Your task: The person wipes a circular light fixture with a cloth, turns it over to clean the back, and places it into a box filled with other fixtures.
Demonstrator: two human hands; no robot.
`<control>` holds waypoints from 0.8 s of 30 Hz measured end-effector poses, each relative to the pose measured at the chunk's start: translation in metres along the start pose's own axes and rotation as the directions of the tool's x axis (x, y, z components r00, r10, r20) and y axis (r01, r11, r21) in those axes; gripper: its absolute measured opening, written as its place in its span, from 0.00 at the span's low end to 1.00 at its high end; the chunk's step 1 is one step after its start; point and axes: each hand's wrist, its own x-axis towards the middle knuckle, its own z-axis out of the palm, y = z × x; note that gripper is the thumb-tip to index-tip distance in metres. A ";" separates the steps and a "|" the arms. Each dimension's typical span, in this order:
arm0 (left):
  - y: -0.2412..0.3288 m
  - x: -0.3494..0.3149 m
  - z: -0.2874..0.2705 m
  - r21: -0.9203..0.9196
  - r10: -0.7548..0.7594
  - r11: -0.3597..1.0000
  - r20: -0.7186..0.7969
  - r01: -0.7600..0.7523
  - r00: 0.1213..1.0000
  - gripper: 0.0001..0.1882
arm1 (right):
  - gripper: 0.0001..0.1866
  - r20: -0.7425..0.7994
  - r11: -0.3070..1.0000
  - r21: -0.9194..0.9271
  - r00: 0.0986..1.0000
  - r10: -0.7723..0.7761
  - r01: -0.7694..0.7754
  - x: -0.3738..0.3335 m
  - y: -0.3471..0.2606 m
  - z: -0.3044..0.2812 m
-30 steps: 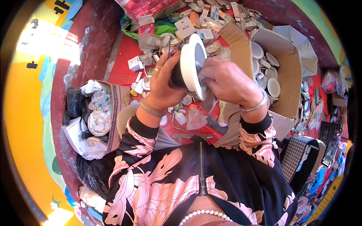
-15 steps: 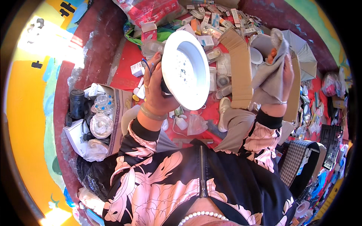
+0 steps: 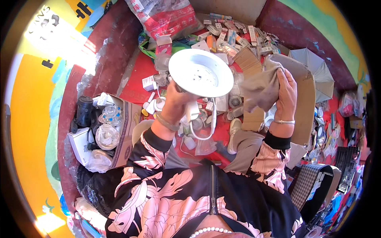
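A white round downlight [image 3: 198, 67] with a wide rim is tilted up in front of me, small dark spots showing in its bowl. My left hand [image 3: 176, 104] grips it from below at its left side. Under the light hang a small white box [image 3: 192, 110] and a looped white cable [image 3: 213, 125]. To the right, my right hand [image 3: 286, 95] pinches a crumpled grey-brown cloth [image 3: 260, 88], which hangs left toward the light's rim without touching it. Behind that hand stands an open cardboard carton [image 3: 303, 85].
Several small boxes [image 3: 254, 35] lie heaped at the back beside a red and white sack [image 3: 170, 18]. On my left, a carton [image 3: 127, 131] holds a black cylinder [image 3: 84, 107] and wrapped items. A grey umbrella [image 3: 317, 69] leans at the back right, and a black crate [image 3: 346, 166] stands far right.
The downlight has turned to face more upward and shifted down and right; its cable and white box now show. My right hand has moved left and lower with the cloth, toward the light.
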 end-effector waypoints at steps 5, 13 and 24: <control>-0.005 -0.006 0.006 -0.220 -0.147 0.960 0.136 0.175 0.980 0.40 | 0.12 -0.119 0.963 0.270 0.992 0.044 -0.010 -0.007 -0.017 0.013; -0.033 -0.010 -0.026 -0.186 -0.209 0.948 0.244 0.257 0.947 0.38 | 0.19 0.253 0.695 0.701 0.967 -0.037 -0.157 -0.016 -0.013 0.018; -0.036 -0.008 -0.022 -0.365 -0.214 0.880 0.264 0.303 0.941 0.31 | 0.22 0.513 0.992 -0.020 0.850 0.115 -0.122 -0.041 0.025 0.087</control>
